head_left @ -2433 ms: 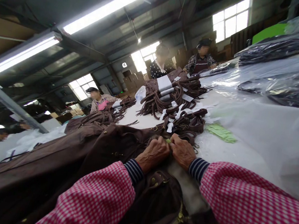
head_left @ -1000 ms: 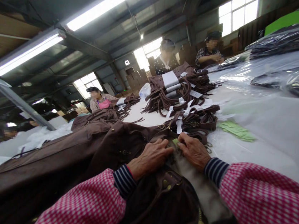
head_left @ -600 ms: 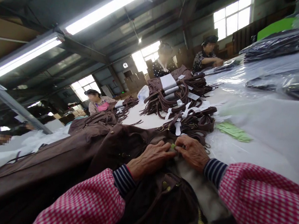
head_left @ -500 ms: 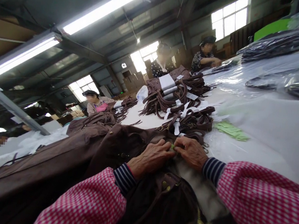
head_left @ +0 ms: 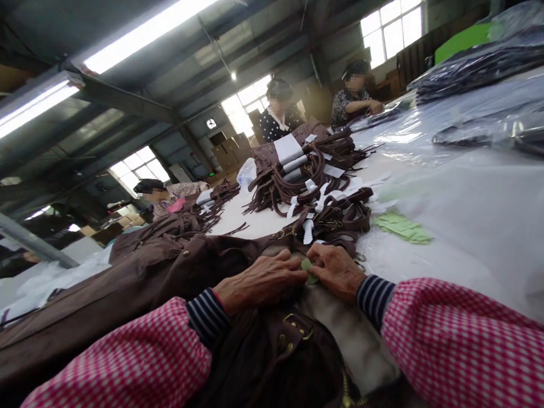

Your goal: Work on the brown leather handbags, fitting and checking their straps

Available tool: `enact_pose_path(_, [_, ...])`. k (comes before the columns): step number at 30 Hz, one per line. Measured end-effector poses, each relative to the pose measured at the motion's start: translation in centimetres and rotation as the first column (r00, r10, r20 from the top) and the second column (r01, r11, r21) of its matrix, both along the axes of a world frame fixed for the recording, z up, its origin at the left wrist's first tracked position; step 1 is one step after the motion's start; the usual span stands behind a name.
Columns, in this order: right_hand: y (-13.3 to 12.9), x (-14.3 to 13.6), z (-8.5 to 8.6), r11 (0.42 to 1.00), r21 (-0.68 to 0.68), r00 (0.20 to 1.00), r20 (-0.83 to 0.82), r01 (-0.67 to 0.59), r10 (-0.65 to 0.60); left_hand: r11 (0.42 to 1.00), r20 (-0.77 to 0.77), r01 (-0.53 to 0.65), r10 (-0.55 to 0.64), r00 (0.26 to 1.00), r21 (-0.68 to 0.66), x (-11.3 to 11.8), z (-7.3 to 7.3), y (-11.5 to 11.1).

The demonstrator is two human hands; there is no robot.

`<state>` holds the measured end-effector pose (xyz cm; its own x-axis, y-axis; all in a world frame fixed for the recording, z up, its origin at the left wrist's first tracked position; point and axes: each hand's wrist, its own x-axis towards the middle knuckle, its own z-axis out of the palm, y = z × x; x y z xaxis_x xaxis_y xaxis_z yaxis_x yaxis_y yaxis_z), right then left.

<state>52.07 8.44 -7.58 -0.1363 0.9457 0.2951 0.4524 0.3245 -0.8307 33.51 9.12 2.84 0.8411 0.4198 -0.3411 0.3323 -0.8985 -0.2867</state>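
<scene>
Small green slip [head_left: 311,273] held over a dark brown bag [head_left: 277,368], on the near part of the white table [head_left: 245,222], whose near edge I cannot see from my remote head view. The right hand [head_left: 335,271] pinches the slip with its fingers nearly closed. The left hand [head_left: 262,283] lies curled, knuckles up, at the slip's other side; its fingertips are hidden, so I cannot tell whether they grip it.

Hazards, as I judge them: the slip is small and thin, and a one-sided pull could tear or crease it; a loosened pinch could drop it into the folds. The brass zip [head_left: 346,407] might snag the right sleeve if the forearm sank.

Materials: the bag appears soft and matt, slumped in rounded folds, with brass studs and a rectangular buckle; a pale cloth [head_left: 337,324], apparently lining, lies wrinkled beside it. Beyond the right hand, flat green strips [head_left: 403,227] overlap in a fan on the table, and ropy brown straps [head_left: 336,221] coil with stiff white tags [head_left: 308,231].
</scene>
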Motion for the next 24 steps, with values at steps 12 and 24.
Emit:
enact_pose_path(12, [2.9,-1.1,2.7,0.893,-0.408,0.978,-0.160,-0.192,0.138,0.988,0.188,-0.158,0.155,0.970,0.000,-1.4,-1.3,-0.5])
enact_pose_path(24, [3.8,-2.4,2.5,0.873,-0.438,0.974,-0.040,-0.216,0.221,0.989,0.205,-0.136,0.121,0.971,0.060,-1.5,-2.3,-0.5])
